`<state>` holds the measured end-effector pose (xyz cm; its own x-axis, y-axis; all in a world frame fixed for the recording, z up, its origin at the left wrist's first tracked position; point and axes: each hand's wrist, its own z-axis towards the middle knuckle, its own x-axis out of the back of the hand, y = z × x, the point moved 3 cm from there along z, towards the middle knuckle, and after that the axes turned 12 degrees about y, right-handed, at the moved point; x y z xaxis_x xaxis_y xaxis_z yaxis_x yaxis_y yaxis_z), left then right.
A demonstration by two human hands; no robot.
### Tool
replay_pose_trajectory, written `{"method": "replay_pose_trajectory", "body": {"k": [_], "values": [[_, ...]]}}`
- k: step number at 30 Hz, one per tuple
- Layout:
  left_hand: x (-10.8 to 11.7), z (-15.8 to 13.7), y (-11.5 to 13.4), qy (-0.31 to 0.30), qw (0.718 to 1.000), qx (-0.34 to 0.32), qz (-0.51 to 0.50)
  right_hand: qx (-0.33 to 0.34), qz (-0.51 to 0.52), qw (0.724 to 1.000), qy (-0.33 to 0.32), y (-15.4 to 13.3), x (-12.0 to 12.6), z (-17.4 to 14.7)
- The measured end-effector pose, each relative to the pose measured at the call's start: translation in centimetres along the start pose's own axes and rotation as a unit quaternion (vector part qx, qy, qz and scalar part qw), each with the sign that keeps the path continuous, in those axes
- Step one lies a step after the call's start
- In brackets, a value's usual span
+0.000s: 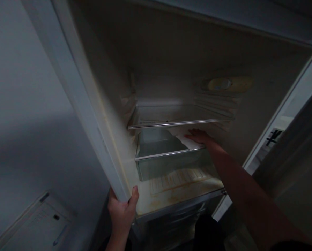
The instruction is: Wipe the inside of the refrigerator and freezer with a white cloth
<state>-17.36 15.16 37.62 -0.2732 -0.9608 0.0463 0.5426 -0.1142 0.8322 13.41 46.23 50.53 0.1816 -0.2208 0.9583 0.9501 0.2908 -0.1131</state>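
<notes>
An open refrigerator stands before me, its inside dim. My left hand is closed around the front edge of its left side wall, thumb on the inner face. Deep inside, my right hand lies flat with fingers spread on a white cloth. Under the cloth is the lower glass shelf, toward its right side. The upper glass shelf sits just above my right hand. Below the lower shelf, a clear drawer shows, and the fridge floor has brownish stains.
A yellowish lamp and dial housing is on the right inner wall. The refrigerator door stands open at right. An open lower compartment is beneath the fridge floor. A white panelled appliance is at lower left, by a pale wall.
</notes>
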Motion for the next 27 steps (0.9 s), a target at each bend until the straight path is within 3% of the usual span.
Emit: {"method": "replay_pose_trajectory", "body": {"k": [5, 13, 18, 22, 27], "values": [[0.0, -0.2, 0.2, 0.018, 1.0, -0.001, 0.002, -0.045, -0.022, 0.998, -0.024, -4.5, -0.6, 0.1], [-0.3, -0.1, -0.1, 0.016, 1.0, -0.013, -0.004, 0.137, 0.05, 0.987, -0.06, -17.3, -1.1, -3.0], [0.0, 0.1, 0.2, 0.007, 0.999, -0.038, -0.006, 0.225, 0.093, 0.967, -0.072, -22.4, -1.1, -5.6], [0.1, 0.1, 0.1, 0.005, 0.999, -0.042, 0.002, 0.267, 0.107, 0.955, -0.074, -21.8, -1.0, -6.1], [0.2, 0.1, 0.1, 0.012, 0.999, -0.03, 0.011, 0.242, 0.093, 0.963, -0.07, -15.0, -1.2, -2.8]]}}
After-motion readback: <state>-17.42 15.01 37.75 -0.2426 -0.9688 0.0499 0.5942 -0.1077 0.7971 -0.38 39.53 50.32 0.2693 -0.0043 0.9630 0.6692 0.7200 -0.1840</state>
